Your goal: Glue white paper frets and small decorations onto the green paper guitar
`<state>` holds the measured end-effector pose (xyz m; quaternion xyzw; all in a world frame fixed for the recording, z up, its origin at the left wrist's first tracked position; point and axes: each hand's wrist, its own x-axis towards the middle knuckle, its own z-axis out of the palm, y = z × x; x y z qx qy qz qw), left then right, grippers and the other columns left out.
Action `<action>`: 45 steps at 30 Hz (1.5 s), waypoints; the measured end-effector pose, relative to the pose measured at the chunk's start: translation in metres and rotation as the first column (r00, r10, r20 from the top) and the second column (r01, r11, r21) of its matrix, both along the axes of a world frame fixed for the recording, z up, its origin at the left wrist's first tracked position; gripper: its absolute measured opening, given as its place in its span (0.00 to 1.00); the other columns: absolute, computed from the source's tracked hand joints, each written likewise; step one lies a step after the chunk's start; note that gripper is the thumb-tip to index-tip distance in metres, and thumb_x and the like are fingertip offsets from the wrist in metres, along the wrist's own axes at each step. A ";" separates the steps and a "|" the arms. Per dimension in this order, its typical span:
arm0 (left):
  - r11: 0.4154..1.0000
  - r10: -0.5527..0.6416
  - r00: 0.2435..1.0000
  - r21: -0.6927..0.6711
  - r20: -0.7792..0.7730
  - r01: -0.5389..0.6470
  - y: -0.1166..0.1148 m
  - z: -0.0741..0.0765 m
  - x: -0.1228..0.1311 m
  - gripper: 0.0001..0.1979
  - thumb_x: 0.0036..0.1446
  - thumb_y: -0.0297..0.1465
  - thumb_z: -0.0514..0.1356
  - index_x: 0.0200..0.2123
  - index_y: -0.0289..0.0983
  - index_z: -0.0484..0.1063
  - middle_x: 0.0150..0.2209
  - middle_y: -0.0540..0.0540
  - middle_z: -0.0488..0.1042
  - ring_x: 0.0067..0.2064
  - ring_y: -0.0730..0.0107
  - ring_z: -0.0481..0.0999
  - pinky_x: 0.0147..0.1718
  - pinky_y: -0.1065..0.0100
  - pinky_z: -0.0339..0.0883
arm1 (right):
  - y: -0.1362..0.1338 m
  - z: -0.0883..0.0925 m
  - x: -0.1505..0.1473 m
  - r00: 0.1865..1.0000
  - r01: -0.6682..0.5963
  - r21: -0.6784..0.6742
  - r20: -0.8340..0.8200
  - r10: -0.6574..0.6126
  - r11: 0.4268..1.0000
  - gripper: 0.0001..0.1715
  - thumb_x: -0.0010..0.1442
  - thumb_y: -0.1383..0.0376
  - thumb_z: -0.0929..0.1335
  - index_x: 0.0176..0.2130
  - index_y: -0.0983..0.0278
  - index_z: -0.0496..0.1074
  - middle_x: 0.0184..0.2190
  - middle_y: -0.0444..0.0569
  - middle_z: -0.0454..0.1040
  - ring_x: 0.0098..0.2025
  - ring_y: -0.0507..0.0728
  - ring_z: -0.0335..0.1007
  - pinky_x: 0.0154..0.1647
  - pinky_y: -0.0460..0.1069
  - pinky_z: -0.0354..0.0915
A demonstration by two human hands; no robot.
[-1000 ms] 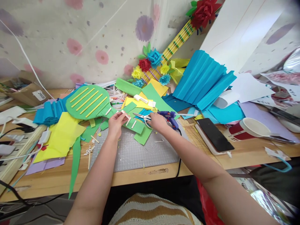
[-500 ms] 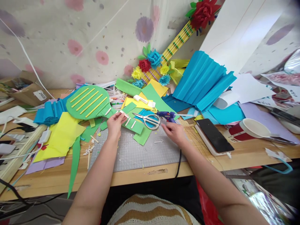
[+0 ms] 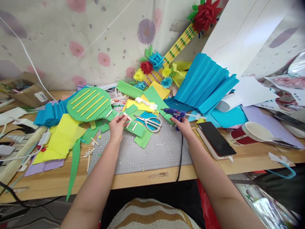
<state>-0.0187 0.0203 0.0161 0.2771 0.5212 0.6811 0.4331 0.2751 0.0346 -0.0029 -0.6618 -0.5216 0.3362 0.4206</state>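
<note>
My left hand (image 3: 117, 126) pinches a small white foam strip (image 3: 127, 116) over a green paper piece (image 3: 137, 129) that carries two more white strips, beside the green paddle-shaped cutout (image 3: 89, 103) with yellow stripes. My right hand (image 3: 183, 126) is closed round the handle of the blue glue gun (image 3: 175, 112), its nozzle pointing left. Scissors (image 3: 150, 121) with white handles lie on blue paper between my hands. The grey cutting mat (image 3: 140, 152) lies under both hands.
A black phone (image 3: 215, 138) and a tipped red paper cup (image 3: 250, 133) lie to the right. Folded blue crepe paper (image 3: 205, 82), a paper guitar with flowers (image 3: 166, 60), yellow and green sheets and a cardboard box (image 3: 28, 92) crowd the wooden table (image 3: 59, 181). The glue gun's black cord (image 3: 179, 165) hangs over the front edge.
My right hand left the scissors on the blue paper, moved right and took hold of the glue gun. My left hand has kept the white strip in nearly the same place.
</note>
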 end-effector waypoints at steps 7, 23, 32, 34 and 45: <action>0.998 -0.053 0.999 -0.033 -0.014 0.052 -0.002 -0.001 0.004 0.19 0.30 0.35 0.70 0.29 0.31 0.76 0.26 0.46 0.77 0.29 0.67 0.76 0.27 0.69 0.71 | 0.001 0.036 -0.018 0.923 -0.312 0.127 -0.194 0.332 0.942 0.24 0.47 0.47 0.69 0.29 0.66 0.72 0.19 0.44 0.67 0.21 0.48 0.61 0.23 0.45 0.58; 0.998 -0.021 0.994 -0.063 -0.110 0.014 -0.002 -0.003 0.001 0.18 0.33 0.35 0.68 0.31 0.33 0.77 0.28 0.44 0.78 0.30 0.66 0.76 0.23 0.71 0.66 | -0.002 0.012 -0.084 0.820 -0.568 0.146 0.010 0.573 0.810 0.26 0.49 0.49 0.68 0.40 0.65 0.74 0.33 0.48 0.75 0.35 0.57 0.69 0.37 0.50 0.65; 0.998 -0.029 0.992 -0.055 -0.121 0.023 -0.002 -0.003 0.001 0.17 0.35 0.34 0.67 0.32 0.33 0.77 0.29 0.44 0.78 0.31 0.65 0.77 0.22 0.72 0.66 | -0.008 0.021 -0.082 0.829 -0.559 0.153 0.131 0.544 0.815 0.24 0.50 0.50 0.68 0.39 0.66 0.75 0.31 0.48 0.74 0.32 0.55 0.67 0.33 0.48 0.63; 0.998 -0.034 0.992 -0.054 -0.119 0.028 -0.002 -0.003 0.001 0.16 0.35 0.34 0.67 0.31 0.33 0.78 0.28 0.44 0.78 0.31 0.65 0.77 0.22 0.72 0.66 | -0.008 0.020 -0.083 0.829 -0.559 0.162 0.130 0.544 0.813 0.24 0.50 0.50 0.68 0.39 0.66 0.75 0.31 0.47 0.74 0.32 0.55 0.67 0.33 0.47 0.63; 0.998 -0.051 0.989 -0.052 -0.141 0.044 -0.001 -0.004 0.000 0.16 0.36 0.34 0.67 0.32 0.34 0.78 0.30 0.44 0.78 0.32 0.64 0.77 0.25 0.70 0.67 | -0.008 0.018 -0.086 0.833 -0.553 0.143 0.099 0.544 0.821 0.24 0.49 0.49 0.68 0.38 0.64 0.74 0.32 0.47 0.74 0.33 0.56 0.67 0.32 0.48 0.62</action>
